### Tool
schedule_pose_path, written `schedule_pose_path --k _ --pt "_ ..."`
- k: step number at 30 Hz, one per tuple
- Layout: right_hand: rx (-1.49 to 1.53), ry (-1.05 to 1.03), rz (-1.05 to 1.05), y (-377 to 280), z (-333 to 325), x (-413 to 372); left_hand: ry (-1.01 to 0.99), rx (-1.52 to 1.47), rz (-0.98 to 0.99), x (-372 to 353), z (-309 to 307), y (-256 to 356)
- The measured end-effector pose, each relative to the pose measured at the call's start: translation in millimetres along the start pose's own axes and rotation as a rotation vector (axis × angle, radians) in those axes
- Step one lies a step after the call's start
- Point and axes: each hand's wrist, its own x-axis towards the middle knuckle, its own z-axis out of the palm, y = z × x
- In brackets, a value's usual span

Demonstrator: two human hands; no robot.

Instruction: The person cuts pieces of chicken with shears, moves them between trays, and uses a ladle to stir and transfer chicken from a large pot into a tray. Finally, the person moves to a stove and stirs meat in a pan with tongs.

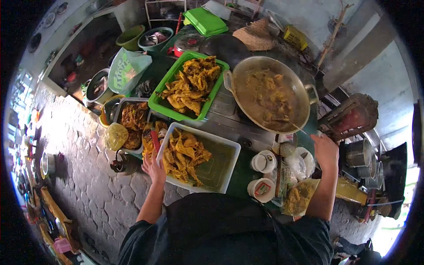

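Note:
My left hand point(154, 170) is at the left edge of a white tray point(229, 164) of yellow-cooked chicken pieces point(183, 154), its fingers stretched out. Right at its fingertips lies a red handle point(155, 140), beside more chicken. On the right, my right hand point(326, 151) is closed at the end of a thin long-handled utensil point(297, 126). The utensil's head dips into the brown broth of a wide metal wok point(304, 102), where chicken pieces point(267, 90) simmer. Beyond the white tray, a green tray point(155, 107) holds a heap of yellow chicken point(192, 84).
White tubs point(264, 162) and plastic bags point(293, 164) crowd the near right, with bagged food point(300, 197) close to my right forearm. A container of darker chicken point(132, 119) and a green plastic bag point(126, 70) stand left. A wooden chair point(353, 117) is right of the wok.

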Motion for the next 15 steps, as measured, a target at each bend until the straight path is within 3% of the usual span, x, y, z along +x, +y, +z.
schedule_pose_path --k 8,15 --pt "0.035 0.022 0.057 -12 57 7 0.056 -0.119 0.220 130 -37 116" --pt "0.366 0.056 0.179 -15 44 -23 0.008 -0.086 0.258 223 -14 223"
